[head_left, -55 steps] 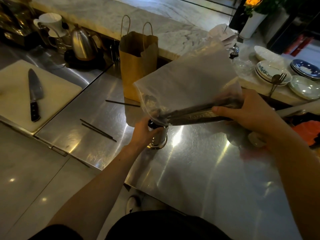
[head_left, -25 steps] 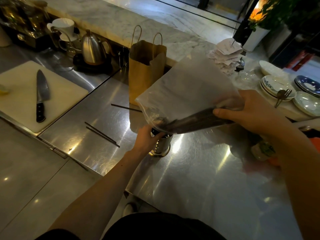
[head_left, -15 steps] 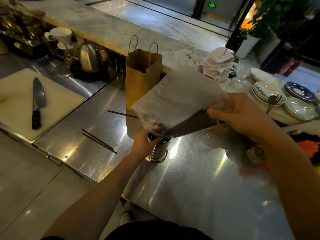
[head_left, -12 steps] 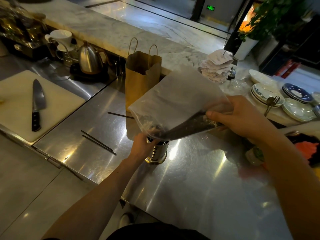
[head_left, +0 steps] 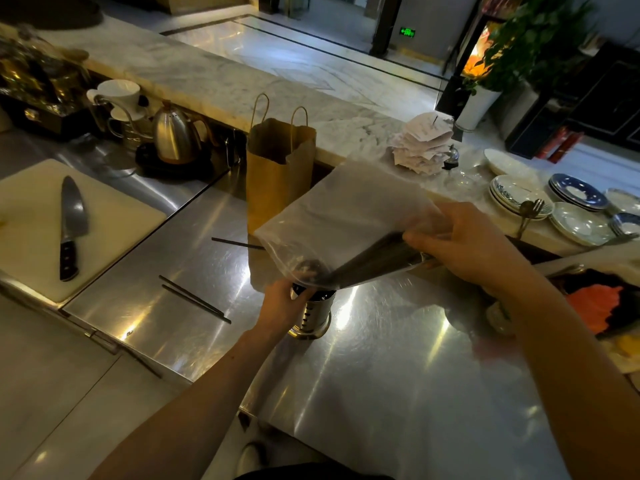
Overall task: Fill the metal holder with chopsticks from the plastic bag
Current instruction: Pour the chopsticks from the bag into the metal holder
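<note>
Bag (head_left: 346, 216) tilted steeper, left hand (head_left: 280, 303) holding holder (head_left: 313, 317)

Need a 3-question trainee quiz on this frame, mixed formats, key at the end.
1. True or false: the left hand grips the metal holder.
2. The knife lies on: A) the cutting board B) a plate C) the floor.
3. Short answer: what does the right hand hold?
Key: 1 true; 2 A; 3 the plastic bag, with chopsticks inside.
</note>
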